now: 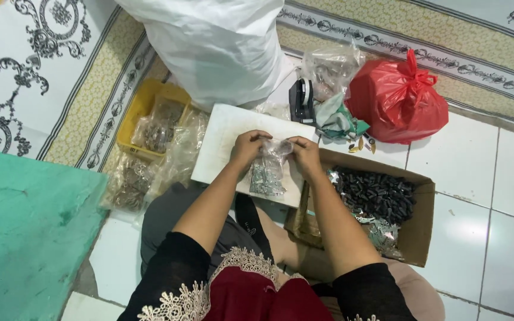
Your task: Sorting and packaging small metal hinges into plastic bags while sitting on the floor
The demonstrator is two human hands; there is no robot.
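My left hand (247, 146) and my right hand (304, 153) both grip the top of a small clear plastic bag (268, 171) filled with small silvery metal pieces. The bag hangs between the hands over a white board (221, 139) that lies in front of my lap. Right of my right arm stands an open cardboard box (417, 232) holding many small dark pieces and some silvery ones.
A yellow tray (140, 110) with clear filled bags sits at the left, more such bags beside it. A large white sack (215, 47), a black tape dispenser (300, 101), a knotted red plastic bag (397, 101) and a green mat (28, 232) surround me.
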